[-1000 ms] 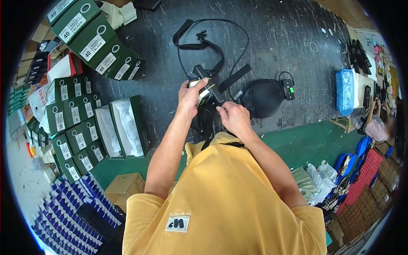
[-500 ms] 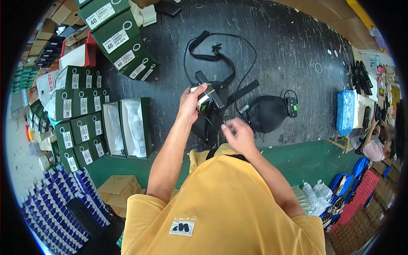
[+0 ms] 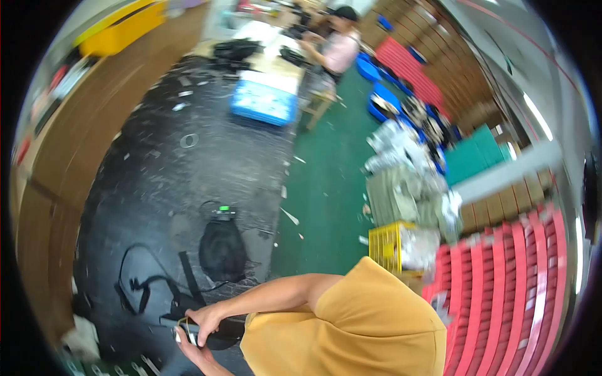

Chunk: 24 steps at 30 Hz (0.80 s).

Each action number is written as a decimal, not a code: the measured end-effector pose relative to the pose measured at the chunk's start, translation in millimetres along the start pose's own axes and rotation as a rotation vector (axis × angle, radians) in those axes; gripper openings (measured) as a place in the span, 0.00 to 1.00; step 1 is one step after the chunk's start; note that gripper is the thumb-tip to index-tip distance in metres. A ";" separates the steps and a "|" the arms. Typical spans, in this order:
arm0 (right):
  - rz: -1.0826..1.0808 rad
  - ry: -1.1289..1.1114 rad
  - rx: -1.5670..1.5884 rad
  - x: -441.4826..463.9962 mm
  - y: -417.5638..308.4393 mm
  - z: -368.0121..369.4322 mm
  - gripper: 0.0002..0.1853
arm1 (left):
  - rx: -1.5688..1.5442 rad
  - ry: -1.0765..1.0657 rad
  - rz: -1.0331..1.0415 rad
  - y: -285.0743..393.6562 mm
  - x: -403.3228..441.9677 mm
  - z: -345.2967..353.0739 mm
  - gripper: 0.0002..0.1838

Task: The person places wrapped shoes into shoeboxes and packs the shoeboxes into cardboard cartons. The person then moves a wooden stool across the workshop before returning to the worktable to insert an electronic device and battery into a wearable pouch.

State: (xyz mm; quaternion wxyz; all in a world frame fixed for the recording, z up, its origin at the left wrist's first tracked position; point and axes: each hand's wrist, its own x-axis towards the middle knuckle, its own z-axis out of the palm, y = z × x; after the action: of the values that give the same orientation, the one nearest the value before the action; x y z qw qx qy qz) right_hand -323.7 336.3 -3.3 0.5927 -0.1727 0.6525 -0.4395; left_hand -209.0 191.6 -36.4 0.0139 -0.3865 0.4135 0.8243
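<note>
At the lower left, both hands meet at a small dark device with a yellow band and a pale face. My left hand grips it from below, thumb against its side. My right hand comes from above with its fingers closed on the device's upper side; motion smears the detail. Black straps and a cable lie on the table beyond the hands. A black rounded fabric piece, like a cap, rests nearby, with a small box showing a green light at its far end.
The dark, scuffed tabletop carries a blue basket at its far end. A person in a pink top sits there handling dark items. On the right are a green floor, a yellow crate and stacked red boxes.
My view has swung to the right, so the hands now appear at the lower left. My right hand has come from beside the device onto it. The left still holds it.
</note>
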 end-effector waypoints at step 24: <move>0.159 0.028 0.095 -115.1 10.6 -1.3 0.58 | -0.210 0.113 -0.196 15.6 6.0 49.9 0.16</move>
State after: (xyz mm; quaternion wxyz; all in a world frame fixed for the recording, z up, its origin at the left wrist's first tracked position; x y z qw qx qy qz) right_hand -294.3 428.6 59.9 0.6241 -0.0859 0.6507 -0.4239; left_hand -249.8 214.1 -11.8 0.0303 -0.4700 0.2855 0.8347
